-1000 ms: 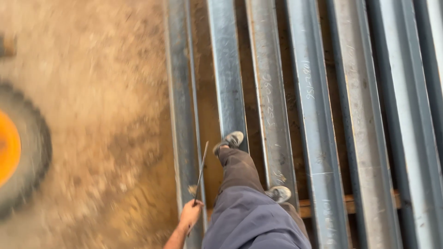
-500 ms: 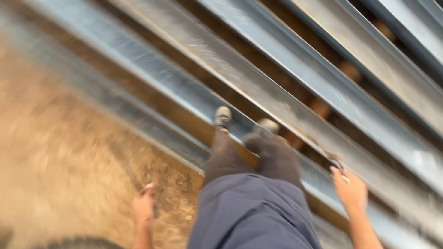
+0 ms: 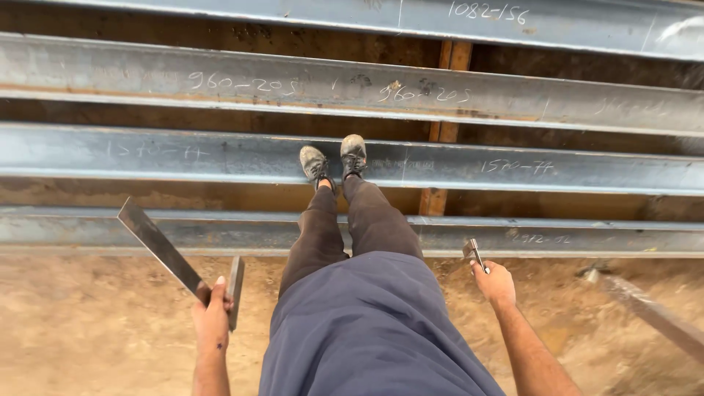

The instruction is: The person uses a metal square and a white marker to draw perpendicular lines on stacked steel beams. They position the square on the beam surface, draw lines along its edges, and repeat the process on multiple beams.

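Note:
My left hand [image 3: 212, 319] is closed on a flat metal square [image 3: 158, 247] whose long blade points up and to the left; its short leg hangs beside my fingers. My right hand [image 3: 495, 282] grips a small dark marking tool [image 3: 474, 253] that sticks up from the fist. Both hands hang at my sides above sandy ground. My two feet in dusty shoes [image 3: 334, 160] stand together on a long grey steel beam [image 3: 147, 158].
Several long steel beams [image 3: 220, 86] lie side by side across the view, with chalk marks on them, resting on a wooden block [image 3: 444, 110]. Sandy ground [image 3: 81, 330] lies below the nearest beam. A steel bar [image 3: 653, 312] lies at the lower right.
The view has swung round, so the beams now run across instead of slanting. My feet now stand together on one beam. My left hand has raised the metal square into view.

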